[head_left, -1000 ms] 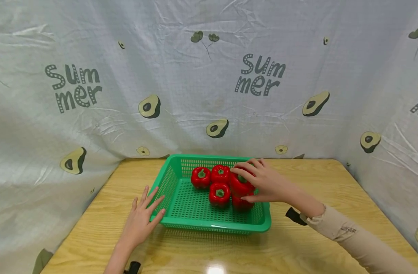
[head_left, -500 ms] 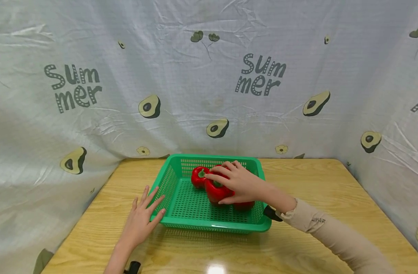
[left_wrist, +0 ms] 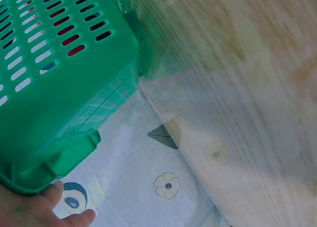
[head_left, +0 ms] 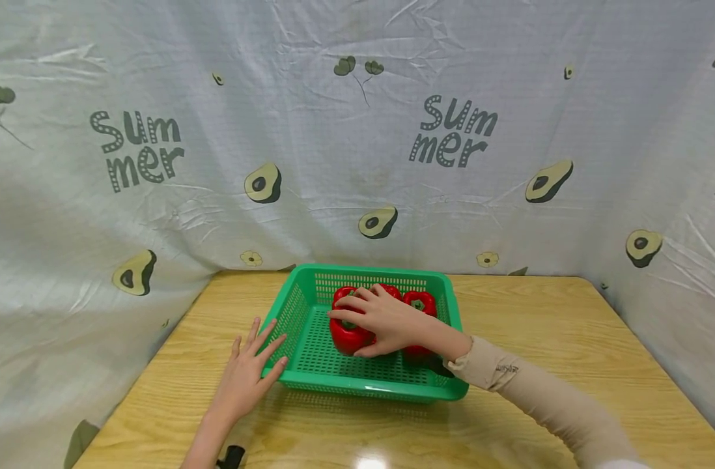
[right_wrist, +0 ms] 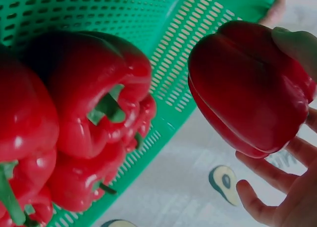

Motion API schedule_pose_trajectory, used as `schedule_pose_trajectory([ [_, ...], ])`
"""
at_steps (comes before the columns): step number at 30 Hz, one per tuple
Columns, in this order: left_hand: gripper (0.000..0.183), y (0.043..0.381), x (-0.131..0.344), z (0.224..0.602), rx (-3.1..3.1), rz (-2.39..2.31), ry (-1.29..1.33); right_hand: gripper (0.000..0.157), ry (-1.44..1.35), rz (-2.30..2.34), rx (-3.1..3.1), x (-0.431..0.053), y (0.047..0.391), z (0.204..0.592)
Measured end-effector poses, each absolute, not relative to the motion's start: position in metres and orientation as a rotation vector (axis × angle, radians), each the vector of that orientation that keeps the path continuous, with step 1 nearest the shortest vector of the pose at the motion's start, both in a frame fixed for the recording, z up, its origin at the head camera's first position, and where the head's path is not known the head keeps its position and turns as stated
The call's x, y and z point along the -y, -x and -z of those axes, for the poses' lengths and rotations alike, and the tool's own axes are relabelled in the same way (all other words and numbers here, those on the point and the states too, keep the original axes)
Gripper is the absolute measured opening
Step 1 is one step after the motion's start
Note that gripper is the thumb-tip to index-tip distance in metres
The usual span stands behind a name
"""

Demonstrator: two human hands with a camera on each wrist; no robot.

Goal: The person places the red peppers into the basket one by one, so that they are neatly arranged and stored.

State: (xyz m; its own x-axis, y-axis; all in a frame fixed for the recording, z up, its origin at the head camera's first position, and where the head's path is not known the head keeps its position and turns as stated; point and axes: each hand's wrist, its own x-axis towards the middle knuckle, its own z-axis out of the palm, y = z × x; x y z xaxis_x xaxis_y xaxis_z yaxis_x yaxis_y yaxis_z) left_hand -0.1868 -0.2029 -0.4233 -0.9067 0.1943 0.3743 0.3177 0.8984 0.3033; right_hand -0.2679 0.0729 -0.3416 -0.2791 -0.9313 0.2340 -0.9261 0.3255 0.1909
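My right hand [head_left: 383,322] grips a red bell pepper [right_wrist: 250,88] from above, thumb on one side and fingers on the other. In the head view this pepper is over the middle-left part of a green plastic basket [head_left: 363,385]. Several other red bell peppers [right_wrist: 106,93] with green stems sit together in the basket, partly hidden behind my right hand and forearm in the head view. My left hand [head_left: 246,374] rests with spread, straight fingers on the basket's left rim. In the left wrist view, its fingertips [left_wrist: 79,218] show at the rim's edge.
The basket stands on a light wooden table [head_left: 527,339]. Behind and beside the table hangs a pale curtain [head_left: 310,130] printed with avocados, flowers and "summer". A black wrist strap piece [head_left: 233,457] shows under my left wrist.
My right hand has carried the held pepper leftward across the basket, from its right side to the middle-left. The left hand stays on the rim. The head view has shifted slightly.
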Motion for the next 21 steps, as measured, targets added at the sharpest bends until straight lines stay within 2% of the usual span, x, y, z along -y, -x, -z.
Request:
schedule_pose_trajectory([
  [11, 0.044, 0.187, 0.201, 0.422, 2.736, 0.517, 0.374, 0.069, -1.739, 0.205, 2.436, -0.054, 0.28, 0.36],
  [21, 0.046, 0.186, 0.202, 0.421, 2.735, 0.506, 0.367, 0.07, -1.664, 0.247, 2.49, -0.04, 0.292, 0.372],
])
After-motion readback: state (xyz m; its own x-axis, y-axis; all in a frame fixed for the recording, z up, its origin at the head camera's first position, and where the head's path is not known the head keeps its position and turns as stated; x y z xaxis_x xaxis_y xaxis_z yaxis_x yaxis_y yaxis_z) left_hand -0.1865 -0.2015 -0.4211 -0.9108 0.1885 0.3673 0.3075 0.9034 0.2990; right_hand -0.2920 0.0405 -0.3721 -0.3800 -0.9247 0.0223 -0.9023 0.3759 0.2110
